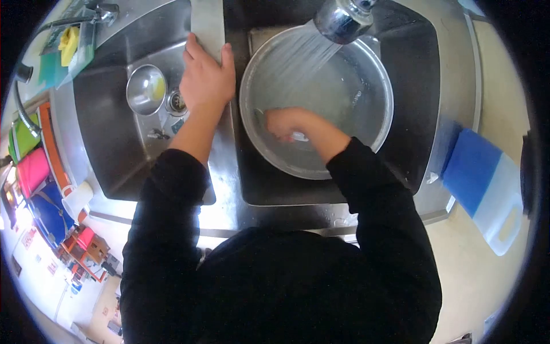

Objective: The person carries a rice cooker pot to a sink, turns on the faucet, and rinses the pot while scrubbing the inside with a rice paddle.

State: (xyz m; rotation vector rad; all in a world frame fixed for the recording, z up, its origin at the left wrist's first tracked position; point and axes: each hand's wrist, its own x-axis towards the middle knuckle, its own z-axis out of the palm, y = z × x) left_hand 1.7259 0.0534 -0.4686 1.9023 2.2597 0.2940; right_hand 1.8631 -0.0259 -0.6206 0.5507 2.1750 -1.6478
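A large round metal basin (321,172) sits in the right sink, with water spraying into it from a faucet (344,22). Inside the basin, near its left side, my right hand (285,123) is closed at the water; what it grips is too small and blurred to name. My left hand (207,77) rests on the divider between the sinks, its fingers spread and nothing in them. Left of it, in the left sink, is a small metal bowl (146,90) with something yellow in it, beside the drain (176,101).
A yellow sponge (69,46) lies on a green rack at the upper left. A white cup (77,199) stands at the left counter edge. A blue and white cutting board (481,183) lies on the right. The steel divider (220,166) separates the sinks.
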